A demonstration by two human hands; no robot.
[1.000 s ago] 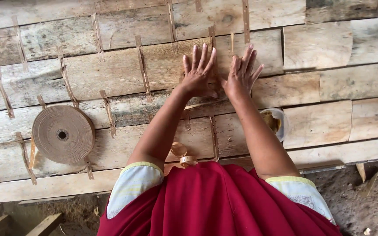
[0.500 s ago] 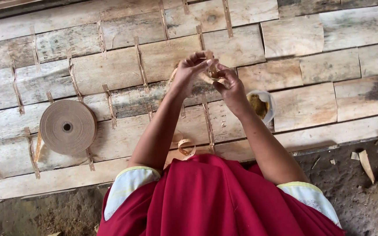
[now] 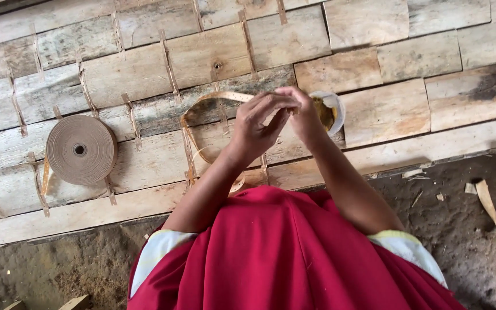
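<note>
The left hand [image 3: 256, 123] and the right hand [image 3: 305, 115] meet above the wooden sheets [image 3: 386, 109], fingers pinched together on one end of a thin tan strip [image 3: 202, 109]; both hands grasp it, though the exact contact under the fingertips is hidden. From the grip, the strip runs leftward in an arc, bends down in a loose loop over the sheets and passes out of view behind the left forearm. The strip appears light, flat and flexible: it holds a curve without kinking, so it will likely flop if held far from its end and may crease or tear if bent sharply. The suitable hold is a fingertip pinch on the flat faces close to the free end, as shown. Just beyond the right hand, partly covered by it, stands a small white bowl [image 3: 333, 109] holding a yellow-brown substance, probably a paste; its level cannot be read. To the left, well apart from the hands, a tightly wound roll [image 3: 81, 150] of the same tan material lies flat on the sheets. Short strips [image 3: 170, 66] lie across the seams between neighbouring sheets. The person wears a red garment [image 3: 282, 258], and bare earth [image 3: 466, 218] borders the sheets on the near side.
</note>
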